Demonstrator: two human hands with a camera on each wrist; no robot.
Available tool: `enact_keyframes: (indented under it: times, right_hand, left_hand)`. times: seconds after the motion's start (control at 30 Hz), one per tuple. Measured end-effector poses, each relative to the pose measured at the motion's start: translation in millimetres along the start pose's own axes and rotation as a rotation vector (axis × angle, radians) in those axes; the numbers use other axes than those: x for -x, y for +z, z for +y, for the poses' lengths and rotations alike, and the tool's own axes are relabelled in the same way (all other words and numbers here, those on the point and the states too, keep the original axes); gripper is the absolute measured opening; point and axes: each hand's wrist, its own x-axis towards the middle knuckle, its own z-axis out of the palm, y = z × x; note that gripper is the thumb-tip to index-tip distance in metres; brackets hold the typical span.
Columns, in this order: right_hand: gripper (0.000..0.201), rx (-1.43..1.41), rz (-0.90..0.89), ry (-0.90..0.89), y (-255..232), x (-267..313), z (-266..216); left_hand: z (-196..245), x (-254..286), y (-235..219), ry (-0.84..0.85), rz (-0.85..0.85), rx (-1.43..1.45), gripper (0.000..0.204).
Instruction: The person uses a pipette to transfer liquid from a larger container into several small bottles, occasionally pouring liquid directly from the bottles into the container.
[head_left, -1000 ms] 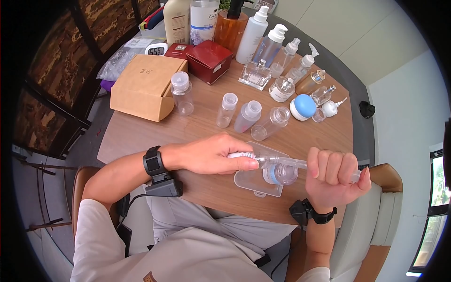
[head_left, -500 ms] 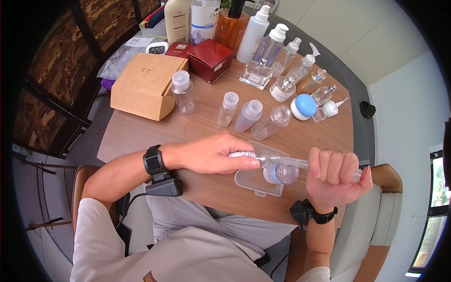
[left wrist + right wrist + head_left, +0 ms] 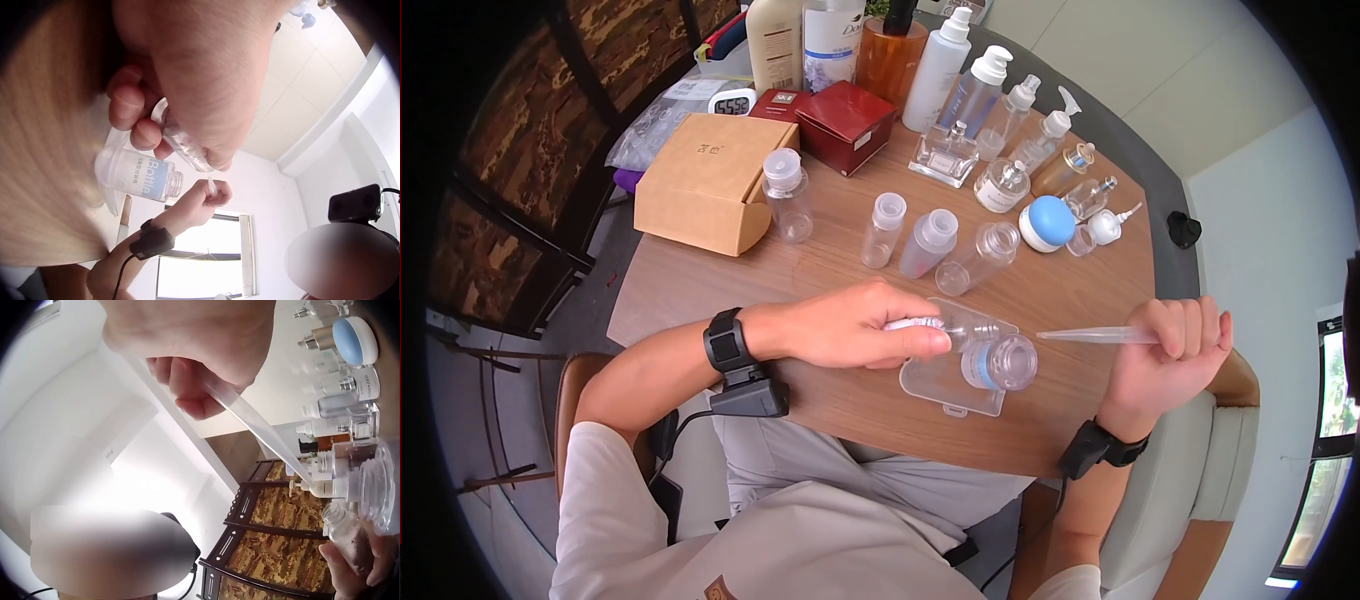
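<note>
My left hand [image 3: 860, 325] grips a small clear bottle [image 3: 350, 534], tilted with its open mouth toward the right. White printing on its side is partly covered by the fingers. In my right hand [image 3: 1175, 350], curled fingers hold a translucent plastic dropper [image 3: 1090, 335], nearly level. Its thin tip points left and stands apart from the bottle mouth in the head view; its rear end is hidden in the fist. Below and between the hands, an open clear bottle with a blue-and-white label [image 3: 150, 176] stands on a clear plastic tray [image 3: 935, 385] at the table's front.
Beyond the hands stand several clear bottles [image 3: 930, 243] and a flip-cap bottle [image 3: 790, 200]. A cardboard box [image 3: 710, 185] and a dark red box [image 3: 845, 125] sit at the back left. Pump bottles [image 3: 938, 70], a perfume bottle [image 3: 945, 158] and a blue-lidded jar [image 3: 1048, 222] line the far right.
My right hand has moved right, drawing the dropper away, so its tip now shows outside the tilted bottle's mouth. The left hand and its bottle have stayed nearly still.
</note>
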Motion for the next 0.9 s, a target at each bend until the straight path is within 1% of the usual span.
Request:
enact_keyframes:
  times: [0.07,0.1,0.17,0.2,0.27,0.3,0.37,0.4,0.47,0.5,0.57,0.7,0.73,0.77,0.83,0.9]
  right_hand:
    - [0.045,0.039,-0.148,0.106,-3,-1,-9]
    - [0.045,0.038,-0.146,0.105,-4,0,-9]
    - [0.048,0.133,-0.236,0.183,-5,3,-9]
    - [0.048,0.131,-0.233,0.181,-5,3,-7]
    - [0.051,0.245,-0.358,0.303,-4,4,-1]
    - [0.051,0.245,-0.355,0.302,-5,5,1]
    - [0.052,0.346,-0.463,0.375,-7,6,5]
    - [0.052,0.346,-0.462,0.375,-9,6,8]
    - [0.052,0.422,-0.54,0.437,-10,6,13]
    - [0.052,0.421,-0.539,0.438,-9,7,17]
    - [0.051,0.532,-0.523,0.471,-7,10,25]
    - [0.049,0.566,-0.502,0.514,-15,13,33]
    - [0.049,0.629,-0.482,0.538,-15,13,35]
    - [0.049,0.692,-0.461,0.563,-15,13,36]
    - [0.049,0.703,-0.458,0.553,-16,13,38]
    - [0.048,0.712,-0.455,0.544,-16,13,39]
  left_hand:
    - [0,0,0,-0.015,-0.009,0.04,0.036]
    - [-1,0,0,-0.006,-0.011,0.046,0.039]
    - [-2,0,1,-0.002,-0.015,0.051,0.042]
    - [-2,0,0,0.01,-0.013,0.057,0.045]
    - [-2,0,0,0.02,-0.015,0.064,0.049]
    - [-1,0,1,0.013,-0.009,0.077,0.051]
    - [-1,0,1,0.004,-0.004,0.091,0.054]
    - [-1,0,1,0.004,-0.004,0.107,0.056]
    - [-2,1,0,0.002,-0.004,0.123,0.057]
    - [-3,1,-1,0.007,-0.011,0.12,0.058]
    - [-3,1,-1,0.011,-0.017,0.118,0.06]
    - [-4,1,-1,-0.005,-0.002,0.108,0.065]
    - [-4,2,-1,-0.001,-0.001,0.111,0.067]
    - [-5,2,-1,-0.005,-0.003,0.11,0.067]
    - [-5,1,0,-0.002,0.042,0.117,0.059]
    - [-2,1,0,-0.005,0.044,0.125,0.059]
